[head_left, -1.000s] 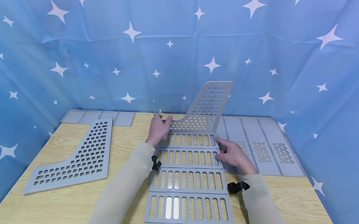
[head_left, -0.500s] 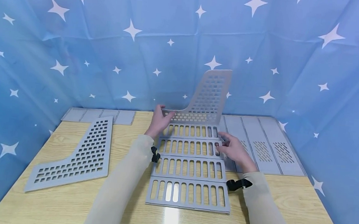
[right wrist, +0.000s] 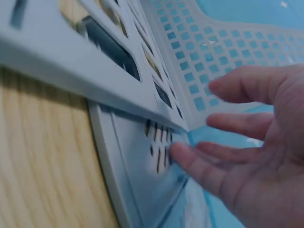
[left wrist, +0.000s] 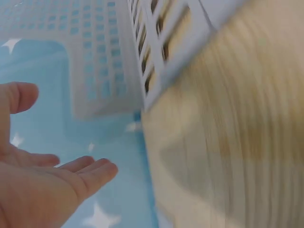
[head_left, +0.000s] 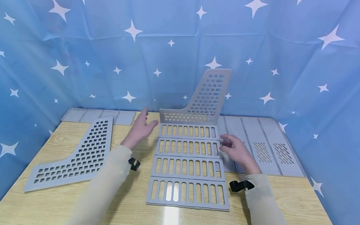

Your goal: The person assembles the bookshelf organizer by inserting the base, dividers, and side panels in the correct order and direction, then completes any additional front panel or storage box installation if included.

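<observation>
A grey slotted panel [head_left: 189, 156] in several hinged sections lies at the middle of the table. At its far end a thin L-shaped perforated panel [head_left: 207, 109] stands upright. My left hand [head_left: 139, 130] is off to the left of both, fingers spread and holding nothing; the left wrist view shows the hand [left wrist: 47, 190] apart from the upright panel [left wrist: 126, 102]. Beside the slotted panel's right edge hovers my right hand [head_left: 236, 150], loosely bent. In the right wrist view its fingers [right wrist: 232, 90] hold nothing, near the panel edge [right wrist: 61, 66].
A second L-shaped perforated panel [head_left: 86, 158] lies flat at the left. Grey folded sheets with slits [head_left: 271, 146] lie at the back right, partly under the slotted panel. A smaller grey sheet [head_left: 124, 118] lies at the back left. A blue starred curtain [head_left: 184, 57] encloses the table.
The slotted panel's near edge and the upright panel shifted away from me, then stayed nearly still. My left hand has let go of the upright panel and moved left; my right hand has drawn slightly right.
</observation>
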Demonstrator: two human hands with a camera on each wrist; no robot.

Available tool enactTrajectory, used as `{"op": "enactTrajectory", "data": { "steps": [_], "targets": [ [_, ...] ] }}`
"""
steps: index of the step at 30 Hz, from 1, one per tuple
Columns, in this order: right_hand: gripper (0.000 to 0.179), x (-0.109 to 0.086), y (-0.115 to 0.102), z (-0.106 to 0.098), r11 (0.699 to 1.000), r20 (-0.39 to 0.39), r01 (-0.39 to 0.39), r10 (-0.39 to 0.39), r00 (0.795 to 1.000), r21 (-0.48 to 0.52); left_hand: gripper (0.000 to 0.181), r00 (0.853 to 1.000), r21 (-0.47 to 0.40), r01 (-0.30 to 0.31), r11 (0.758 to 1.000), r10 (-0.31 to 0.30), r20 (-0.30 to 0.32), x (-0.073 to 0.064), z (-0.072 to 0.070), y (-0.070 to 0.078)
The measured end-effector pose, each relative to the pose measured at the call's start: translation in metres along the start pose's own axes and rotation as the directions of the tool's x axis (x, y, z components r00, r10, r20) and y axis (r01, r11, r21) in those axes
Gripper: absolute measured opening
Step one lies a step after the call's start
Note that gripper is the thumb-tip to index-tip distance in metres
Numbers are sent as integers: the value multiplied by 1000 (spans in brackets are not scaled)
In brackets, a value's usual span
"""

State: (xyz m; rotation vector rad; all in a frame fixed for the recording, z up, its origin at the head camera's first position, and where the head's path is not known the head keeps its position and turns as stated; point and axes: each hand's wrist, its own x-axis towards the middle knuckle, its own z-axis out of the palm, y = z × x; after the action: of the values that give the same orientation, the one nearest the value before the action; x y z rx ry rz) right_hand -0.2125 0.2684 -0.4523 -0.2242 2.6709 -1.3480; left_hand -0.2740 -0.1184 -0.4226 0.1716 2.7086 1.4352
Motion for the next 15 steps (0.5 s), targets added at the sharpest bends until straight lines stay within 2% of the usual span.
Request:
{"op": "enactTrajectory", "data": {
  "steps": [4,7,11,15],
  "targets": [
    [53,-3,-4,-2,997,7,-40,41,999,-58,81,1000,104,8,995,-9,16,-27,-33,-14],
    [52,-4,-5,-3,993,17,-42,44,999,-108,78,999,185,24,982,-28,22,-46,-54,-28],
    [49,-4,-6,-3,984,41,-22,30,999,-179,76,998,272,51,961,-58,16,-65,-74,-47],
    [40,-3,-6,0,977,68,-14,29,997,-214,77,997,370,75,926,-82,4,-76,-88,-63]
  ]
}}
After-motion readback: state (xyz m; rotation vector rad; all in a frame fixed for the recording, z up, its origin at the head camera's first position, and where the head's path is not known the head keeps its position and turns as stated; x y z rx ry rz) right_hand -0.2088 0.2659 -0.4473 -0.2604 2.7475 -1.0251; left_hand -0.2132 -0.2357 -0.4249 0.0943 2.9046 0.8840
